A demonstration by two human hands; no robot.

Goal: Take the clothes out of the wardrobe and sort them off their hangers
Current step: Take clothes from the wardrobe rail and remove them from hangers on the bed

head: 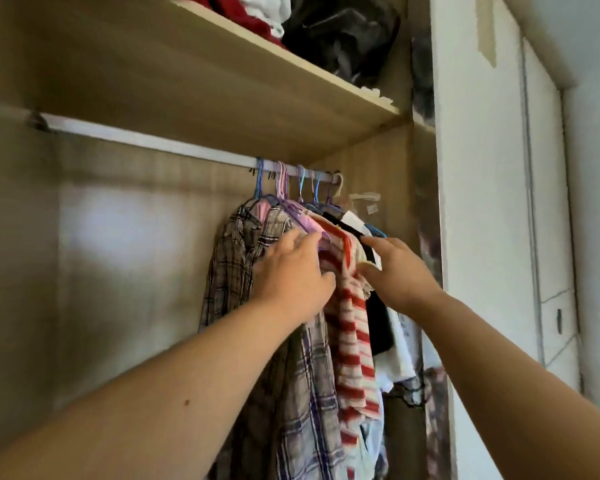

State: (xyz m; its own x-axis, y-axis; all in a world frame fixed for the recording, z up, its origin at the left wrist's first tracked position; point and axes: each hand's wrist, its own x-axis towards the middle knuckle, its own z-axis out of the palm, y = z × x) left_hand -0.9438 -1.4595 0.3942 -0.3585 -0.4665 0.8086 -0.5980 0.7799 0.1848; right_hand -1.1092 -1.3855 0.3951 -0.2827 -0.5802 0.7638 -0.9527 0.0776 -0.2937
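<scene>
Several garments hang on coloured hangers [300,183] bunched at the right end of a metal rail [153,142] inside the wardrobe. A red-and-white striped shirt [355,341] hangs in the middle, with plaid shirts [236,268] to its left and black and white clothes [381,327] to its right. My left hand [291,275] reaches in on the left of the striped shirt, fingers pressing among the shoulders. My right hand [395,268] pinches the striped shirt's right shoulder between thumb and fingers.
A wooden shelf [257,95] above the rail holds red, white and black bundles [340,32]. The left part of the rail is bare. A white wall and closed white door [492,202] stand to the right of the wardrobe.
</scene>
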